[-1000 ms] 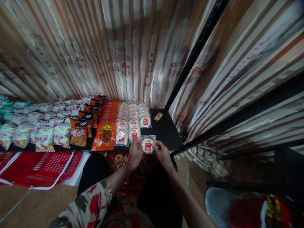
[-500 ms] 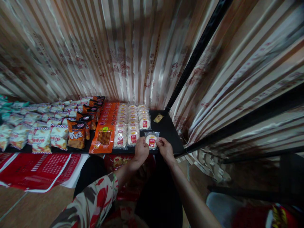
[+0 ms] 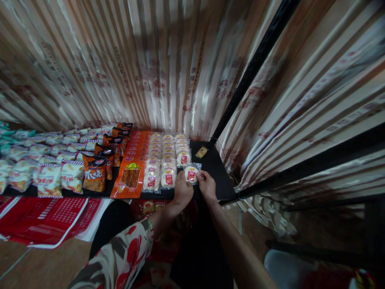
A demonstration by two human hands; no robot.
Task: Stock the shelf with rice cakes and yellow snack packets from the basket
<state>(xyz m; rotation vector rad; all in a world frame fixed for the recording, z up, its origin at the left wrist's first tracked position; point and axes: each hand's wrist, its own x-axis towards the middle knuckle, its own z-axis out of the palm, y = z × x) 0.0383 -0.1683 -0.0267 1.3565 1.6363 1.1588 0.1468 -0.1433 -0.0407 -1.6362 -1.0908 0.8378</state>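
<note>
Between both hands is a wrapped rice cracker (image 3: 190,174), a round white disc in clear film with a red label. My right hand (image 3: 206,186) pinches its right edge between thumb and fingers. At its left edge, my left hand (image 3: 183,188) is closed on the wrapper, with the fingertips partly hidden. The packet is slightly tilted and overlaps the front of the right-hand row of wrapped crackers (image 3: 182,148). Two more rows of the same crackers (image 3: 168,176) stand to the left on the black shelf (image 3: 215,168).
An orange packet of brown sticks (image 3: 130,176) lies left of the crackers. Beyond it stand orange-black snack bags (image 3: 94,172) and several white bags (image 3: 49,178). A small yellow packet (image 3: 201,151) lies near the black post (image 3: 228,108). Red baskets (image 3: 45,218) sit below.
My hands have shifted the held rice cracker slightly left and back, up against the right-hand row. The packet now tilts a little. The view has moved slightly.
</note>
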